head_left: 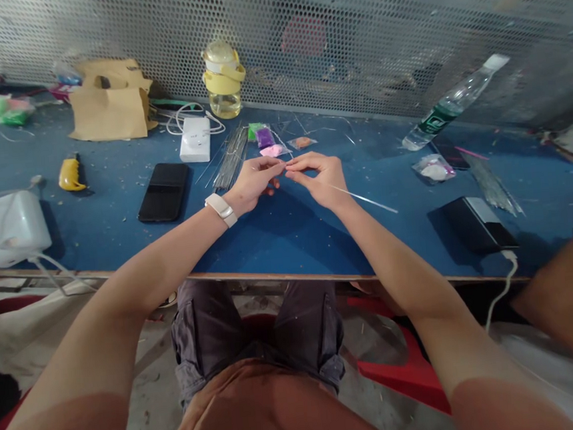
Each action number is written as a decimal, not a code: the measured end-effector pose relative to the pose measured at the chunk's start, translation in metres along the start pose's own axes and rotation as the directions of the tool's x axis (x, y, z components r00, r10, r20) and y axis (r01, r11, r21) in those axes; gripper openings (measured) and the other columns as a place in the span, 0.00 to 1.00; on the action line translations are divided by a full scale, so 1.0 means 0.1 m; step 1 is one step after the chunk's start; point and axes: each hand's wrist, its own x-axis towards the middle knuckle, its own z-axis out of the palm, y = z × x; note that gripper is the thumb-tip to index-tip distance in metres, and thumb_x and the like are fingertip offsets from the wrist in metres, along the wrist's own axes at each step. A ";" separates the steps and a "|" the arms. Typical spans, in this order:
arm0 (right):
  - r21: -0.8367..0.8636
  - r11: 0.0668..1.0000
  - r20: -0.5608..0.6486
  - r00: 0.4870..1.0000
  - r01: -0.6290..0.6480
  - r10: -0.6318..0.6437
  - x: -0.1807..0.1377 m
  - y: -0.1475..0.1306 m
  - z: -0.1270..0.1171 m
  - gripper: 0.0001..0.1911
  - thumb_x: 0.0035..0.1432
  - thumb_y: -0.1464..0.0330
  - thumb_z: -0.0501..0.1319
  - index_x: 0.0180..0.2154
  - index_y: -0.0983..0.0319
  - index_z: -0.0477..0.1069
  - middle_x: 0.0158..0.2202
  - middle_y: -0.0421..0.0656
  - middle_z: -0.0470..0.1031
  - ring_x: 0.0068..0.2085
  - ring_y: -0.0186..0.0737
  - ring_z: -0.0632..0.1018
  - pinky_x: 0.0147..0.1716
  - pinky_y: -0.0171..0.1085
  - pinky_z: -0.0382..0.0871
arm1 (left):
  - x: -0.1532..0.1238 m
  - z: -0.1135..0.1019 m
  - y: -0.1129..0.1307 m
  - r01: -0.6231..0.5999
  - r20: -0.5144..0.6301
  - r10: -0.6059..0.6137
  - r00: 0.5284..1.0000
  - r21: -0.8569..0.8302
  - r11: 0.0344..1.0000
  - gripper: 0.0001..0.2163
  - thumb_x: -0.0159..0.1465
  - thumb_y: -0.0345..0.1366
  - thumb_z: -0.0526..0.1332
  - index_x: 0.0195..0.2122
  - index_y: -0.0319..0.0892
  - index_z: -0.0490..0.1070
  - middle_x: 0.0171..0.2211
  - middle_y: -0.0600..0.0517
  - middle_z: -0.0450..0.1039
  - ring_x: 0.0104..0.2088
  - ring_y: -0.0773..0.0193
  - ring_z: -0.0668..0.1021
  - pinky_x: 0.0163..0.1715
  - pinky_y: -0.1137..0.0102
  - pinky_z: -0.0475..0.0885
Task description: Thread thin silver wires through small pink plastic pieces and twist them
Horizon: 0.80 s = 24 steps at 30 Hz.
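Observation:
My left hand (255, 179), a pale band on its wrist, is closed in a pinch; what lies between its thumb and finger is too small to make out. Its fingertips meet those of my right hand (320, 175), also pinched. A thin, pale wire (370, 202) runs out from beneath my right hand toward the lower right. Just behind my left hand lies a bundle of thin grey wires (231, 158). Beyond the fingertips are small packets in green (255, 131), purple (264, 137) and pink (271, 151), with an orange-brown packet (303, 142) beside them.
A black phone (163, 192), white box (195, 140) and yellow cutter (70, 175) lie left. Behind stands a yellow-banded drink bottle (223, 80). At right are a tilted water bottle (452, 105), more wires (493, 183), a black device (481, 225) and another person's arm (569, 290).

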 end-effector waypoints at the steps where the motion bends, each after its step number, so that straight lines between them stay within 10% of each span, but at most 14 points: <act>1: 0.003 1.000 -0.004 1.000 0.003 -0.003 0.00 -0.01 0.00 0.16 0.68 0.48 0.78 0.40 0.52 0.91 0.46 0.46 0.93 0.49 0.50 0.91 0.56 0.55 0.89 | 0.00 0.00 0.00 -0.010 -0.006 0.010 1.000 0.003 1.000 0.10 0.77 0.25 0.67 0.36 0.39 0.80 0.29 0.55 0.76 0.24 0.74 0.75 0.20 0.75 0.64; 15: -0.147 0.978 0.001 0.989 0.147 -0.149 0.01 0.07 -0.03 0.04 0.70 0.57 0.77 0.42 0.49 0.89 0.53 0.43 0.85 0.57 0.53 0.84 0.66 0.62 0.82 | 0.07 0.01 -0.08 -0.146 -0.048 0.150 0.988 0.081 0.986 0.13 0.78 0.25 0.67 0.33 0.39 0.81 0.26 0.56 0.77 0.21 0.75 0.75 0.19 0.77 0.66; 24: -0.083 0.994 -0.052 0.996 0.073 -0.077 0.00 0.01 0.02 0.19 0.68 0.44 0.76 0.38 0.51 0.88 0.50 0.44 0.85 0.51 0.50 0.86 0.58 0.58 0.86 | 0.14 -0.06 -0.18 -0.330 0.110 0.314 0.943 0.206 0.921 0.10 0.74 0.23 0.67 0.35 0.39 0.82 0.27 0.55 0.78 0.22 0.74 0.76 0.19 0.78 0.68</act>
